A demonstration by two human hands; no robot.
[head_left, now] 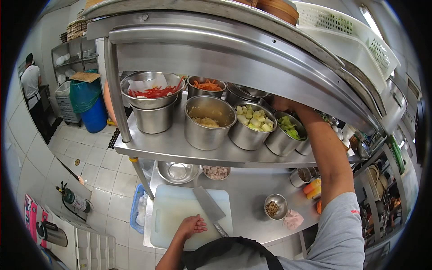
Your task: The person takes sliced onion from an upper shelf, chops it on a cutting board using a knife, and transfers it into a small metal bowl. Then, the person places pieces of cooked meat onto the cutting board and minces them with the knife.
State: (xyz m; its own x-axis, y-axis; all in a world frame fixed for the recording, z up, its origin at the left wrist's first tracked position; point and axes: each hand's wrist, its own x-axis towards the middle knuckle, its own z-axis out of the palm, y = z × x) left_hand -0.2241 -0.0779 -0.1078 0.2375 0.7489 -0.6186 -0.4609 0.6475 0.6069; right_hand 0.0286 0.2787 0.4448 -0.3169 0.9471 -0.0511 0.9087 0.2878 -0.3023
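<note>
My left hand [192, 226] hovers palm up over the white cutting board [171, 211], its fingers loosely curled with nothing in them. Just right of it a cleaver [209, 204] lies across the board. My right hand [282, 103] reaches onto the steel shelf [175, 146], behind the pots of pale green chunks [254, 118] and green leaves [288, 127]; its fingers are hidden there. Further left on the shelf stand a pot of minced pale food [205, 122], a pot of orange shreds [207, 85] and a bowl of red strips [154, 92].
Under the shelf are an empty steel bowl [178, 172], a bowl of diced meat [216, 172], a small bowl [276, 207] and a pink cloth [293, 219]. The shelf's front edge and left post [118, 94] stand close. Another person [31, 81] is far left.
</note>
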